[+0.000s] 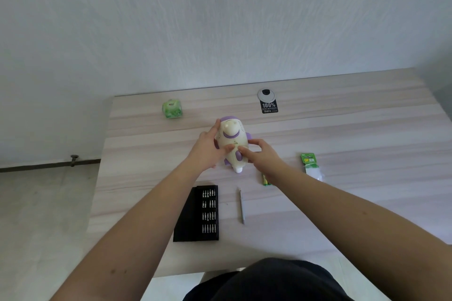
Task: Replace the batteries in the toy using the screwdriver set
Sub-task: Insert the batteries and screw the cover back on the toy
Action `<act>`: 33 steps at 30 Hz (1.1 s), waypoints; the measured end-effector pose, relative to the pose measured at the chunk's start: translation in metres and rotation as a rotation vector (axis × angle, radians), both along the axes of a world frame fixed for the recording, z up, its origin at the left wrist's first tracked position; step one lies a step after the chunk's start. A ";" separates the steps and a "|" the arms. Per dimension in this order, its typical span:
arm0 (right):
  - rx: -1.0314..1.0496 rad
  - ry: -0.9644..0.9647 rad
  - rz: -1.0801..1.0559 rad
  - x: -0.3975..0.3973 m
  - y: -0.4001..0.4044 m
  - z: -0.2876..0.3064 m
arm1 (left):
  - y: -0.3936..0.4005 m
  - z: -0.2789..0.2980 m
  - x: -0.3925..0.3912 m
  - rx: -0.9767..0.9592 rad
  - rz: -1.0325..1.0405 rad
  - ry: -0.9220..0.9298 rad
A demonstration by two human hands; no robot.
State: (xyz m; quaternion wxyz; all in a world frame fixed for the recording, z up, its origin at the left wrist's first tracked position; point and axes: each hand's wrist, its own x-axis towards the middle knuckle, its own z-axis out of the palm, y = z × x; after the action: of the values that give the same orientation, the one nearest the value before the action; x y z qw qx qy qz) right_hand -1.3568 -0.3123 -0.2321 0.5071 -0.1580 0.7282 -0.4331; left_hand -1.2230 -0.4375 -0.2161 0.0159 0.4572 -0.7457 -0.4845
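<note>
A cream and purple toy point(231, 140) lies on the wooden table point(342, 203), underside up. My left hand point(208, 148) grips its left side, thumb on its belly. Fingers of my right hand point(260, 154) press on the toy's lower right part. A slim silver screwdriver point(242, 205) lies on the table in front of the toy, untouched. Left of it sits the open black bit case point(198, 215) with rows of bits. Green batteries point(265, 180) lie partly hidden under my right wrist. A green battery pack point(310, 165) lies to the right.
A green tissue pack point(172, 108) sits at the back left of the table. A round cable grommet point(266, 94) and a black card point(269, 107) are at the back. The table's left edge drops to the floor; a white wall stands behind.
</note>
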 end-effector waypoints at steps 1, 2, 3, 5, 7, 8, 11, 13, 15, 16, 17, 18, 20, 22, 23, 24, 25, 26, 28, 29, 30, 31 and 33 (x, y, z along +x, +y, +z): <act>0.003 0.008 0.004 0.001 0.000 0.000 | 0.001 -0.002 0.001 -0.032 0.003 -0.005; 0.005 0.016 0.005 0.003 0.000 0.001 | 0.003 -0.004 0.002 -0.069 0.004 -0.008; 0.009 0.024 0.005 0.005 0.000 0.003 | 0.006 -0.005 0.003 -0.100 0.006 -0.007; 0.004 0.043 0.007 0.008 0.001 0.007 | 0.010 -0.008 0.005 -0.138 0.011 0.009; -0.004 0.079 0.015 0.013 0.002 0.012 | 0.013 -0.009 0.008 -0.164 0.014 0.016; -0.007 0.095 0.019 0.015 0.002 0.014 | 0.014 -0.011 0.009 -0.184 0.015 0.013; 0.004 0.135 0.030 0.021 0.003 0.016 | 0.023 -0.012 0.013 -0.235 0.011 -0.015; 0.019 0.164 0.040 0.025 0.003 0.015 | 0.028 -0.015 0.016 -0.247 -0.001 -0.013; 0.028 0.206 0.055 0.029 0.003 0.016 | 0.028 -0.018 0.021 -0.233 -0.001 -0.006; 0.028 0.218 0.053 0.030 0.003 0.016 | 0.027 -0.019 0.023 -0.231 -0.005 -0.010; 0.027 0.225 0.047 0.032 0.004 0.016 | 0.027 -0.019 0.026 -0.233 -0.021 -0.019; 0.027 0.226 0.037 0.033 0.004 0.016 | 0.027 -0.020 0.029 -0.241 -0.046 -0.026; 0.032 0.232 0.020 0.033 0.005 0.016 | 0.029 -0.021 0.035 -0.262 -0.104 -0.020; 0.037 0.242 0.009 0.032 0.005 0.016 | 0.032 -0.024 0.041 -0.267 -0.138 0.008; 0.041 0.246 0.005 0.032 0.006 0.017 | 0.033 -0.025 0.044 -0.272 -0.148 0.030; 0.045 0.247 0.001 0.031 0.007 0.017 | 0.033 -0.027 0.046 -0.279 -0.154 0.047; 0.050 0.247 -0.002 0.031 0.007 0.018 | 0.034 -0.028 0.048 -0.282 -0.147 0.062; 0.056 0.247 -0.005 0.031 0.007 0.018 | 0.033 -0.029 0.049 -0.275 -0.128 0.071; 0.069 0.245 -0.021 0.031 0.008 0.018 | 0.033 -0.029 0.052 -0.231 -0.078 0.083; 0.073 0.242 -0.031 0.031 0.009 0.018 | 0.033 -0.028 0.053 -0.199 -0.060 0.094; 0.074 0.240 -0.039 0.031 0.009 0.018 | 0.032 -0.029 0.054 -0.167 -0.049 0.107; 0.073 0.240 -0.041 0.032 0.010 0.018 | 0.031 -0.028 0.054 -0.138 -0.048 0.116; 0.072 0.252 -0.049 0.032 0.010 0.016 | 0.030 -0.025 0.054 -0.105 -0.061 0.114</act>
State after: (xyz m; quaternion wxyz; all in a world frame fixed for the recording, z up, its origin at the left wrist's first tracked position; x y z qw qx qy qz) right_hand -1.3245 -0.3021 -0.2159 0.4063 -0.1750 0.8049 -0.3956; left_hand -1.1690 -0.4078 -0.2414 0.0676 0.4046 -0.7815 -0.4701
